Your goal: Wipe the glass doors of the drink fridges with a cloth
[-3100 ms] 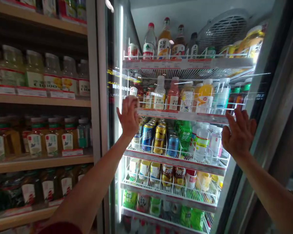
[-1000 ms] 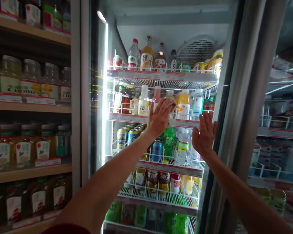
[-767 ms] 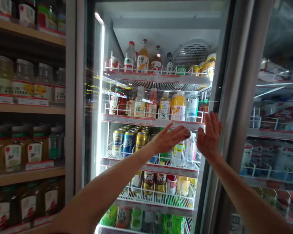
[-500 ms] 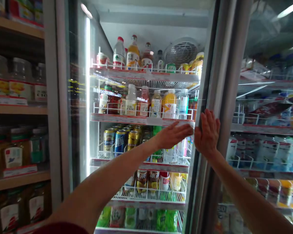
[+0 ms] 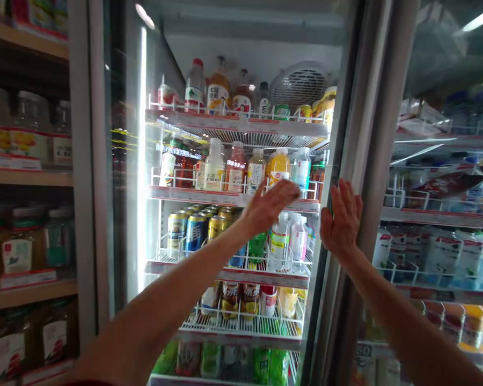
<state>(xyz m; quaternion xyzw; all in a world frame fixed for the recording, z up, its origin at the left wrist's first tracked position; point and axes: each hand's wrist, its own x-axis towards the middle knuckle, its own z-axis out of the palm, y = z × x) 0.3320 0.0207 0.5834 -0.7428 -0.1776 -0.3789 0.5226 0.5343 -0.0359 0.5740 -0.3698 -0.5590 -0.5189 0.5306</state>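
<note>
A lit drinks fridge point(image 5: 241, 128) fills the middle of the view. My right hand point(image 5: 340, 220) lies flat and open against the grey frame of its glass door point(image 5: 366, 161), fingers pointing up. My left hand point(image 5: 268, 206) is open and empty, with its fingers stretched out. It is in front of the red-edged second shelf point(image 5: 193, 195), beside the orange juice bottle point(image 5: 279, 166) and above the small clear bottles point(image 5: 279, 241). I cannot tell whether it touches the glass.
Cans point(image 5: 195, 230) stand on the third fridge shelf, with bottles above and below them. Wooden shelves with jars point(image 5: 18, 246) run along the left. A second glass-fronted fridge point(image 5: 443, 214) with cartons stands on the right.
The door has swung from wide open to almost against the fridge front, my right hand staying on its frame. My left hand left the second-shelf bottles, opened, and now lifts slightly to the left.
</note>
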